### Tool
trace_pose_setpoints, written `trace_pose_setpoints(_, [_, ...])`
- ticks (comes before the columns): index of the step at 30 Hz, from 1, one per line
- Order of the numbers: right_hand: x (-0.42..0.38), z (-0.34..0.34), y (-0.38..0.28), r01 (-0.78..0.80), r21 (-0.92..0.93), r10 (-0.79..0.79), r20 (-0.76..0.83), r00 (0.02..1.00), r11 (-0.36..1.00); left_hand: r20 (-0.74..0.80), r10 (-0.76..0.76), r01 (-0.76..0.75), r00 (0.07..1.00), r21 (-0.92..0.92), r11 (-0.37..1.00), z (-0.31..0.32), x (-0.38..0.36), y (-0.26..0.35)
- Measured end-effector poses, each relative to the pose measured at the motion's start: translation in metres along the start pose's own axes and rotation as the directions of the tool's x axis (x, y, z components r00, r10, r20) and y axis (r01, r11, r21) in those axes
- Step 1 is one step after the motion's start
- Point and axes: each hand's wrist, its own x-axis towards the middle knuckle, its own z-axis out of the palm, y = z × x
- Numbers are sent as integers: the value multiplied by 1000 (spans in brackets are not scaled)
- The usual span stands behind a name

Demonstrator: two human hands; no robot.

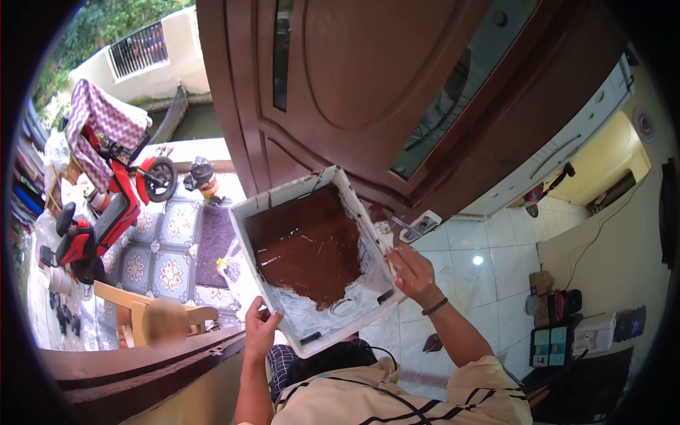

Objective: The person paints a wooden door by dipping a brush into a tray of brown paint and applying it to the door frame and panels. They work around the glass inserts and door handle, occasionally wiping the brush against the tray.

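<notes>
A white rectangular paint tray (pixel 290 327) hangs tilted in front of my body. Dark brown paint (pixel 304 248) covers its upper and middle part, while the lower end shows white plastic with smears. My left hand (pixel 262 328) grips the tray's lower left rim, thumb on the edge. My right hand (pixel 412 273) is closed at the right rim, near a paint-stained whitish patch; whether it also holds something small there I cannot make out. Just beyond the tray stands a brown panelled door (pixel 368 85), its handle (pixel 418 225) close to my right hand.
A red motorbike (pixel 117 219) with a patterned cloth stands outside on tiles. A purple mat (pixel 216 244) and a wooden chair (pixel 134 301) lie to the left. Boxes (pixel 542 297) and a black case (pixel 552 345) sit along the right wall. White floor tiles (pixel 489 273) run inside.
</notes>
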Motion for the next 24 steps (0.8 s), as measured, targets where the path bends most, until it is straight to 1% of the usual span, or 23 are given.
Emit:
trace_pose_setpoints(2, [5, 7, 14, -45, -1, 45, -57, 997, 999, -17, -10, 10, 1000, 19, 1000, -1, -2, -2])
trace_pose_setpoints(5, [33, 25, 40, -152, 103, 167, -157, 973, 983, -45, -23, 24, 999, 33, 999, 0, -3, -3])
trace_pose_setpoints(8, [64, 49, 74, -340, 182, 366, -132, 921, 922, -87, -31, 30, 996, -11, 999, 1, -6, -5])
trace_pose_setpoints(10, [81, 65, 109, -390, 181, 421, -185, 888, 903, -107, -25, 25, 994, -6, 1000, 2, -11, -5])
trace_pose_setpoints(12, [109, 49, 133, -418, 109, 432, -195, 881, 902, -131, -30, 27, 991, -22, 999, 2, -15, -8])
trace_pose_setpoints(15, [148, 4, 142, -252, 38, 249, -340, 907, 967, -169, -49, 40, 984, -57, 998, 4, -22, -9])
trace_pose_setpoints(18, [154, -17, 126, -231, 127, 263, -428, 865, 965, -210, -43, 35, 977, -39, 999, 2, -24, -9])
trace_pose_setpoints(21, [112, -5, 104, -313, 165, 352, -347, 869, 935, -212, -21, 13, 977, -39, 999, 1, -28, -10])
trace_pose_setpoints(24, [37, 34, 108, -454, 180, 486, -224, 845, 873, -229, -55, 43, 972, -57, 997, 8, -32, 1])
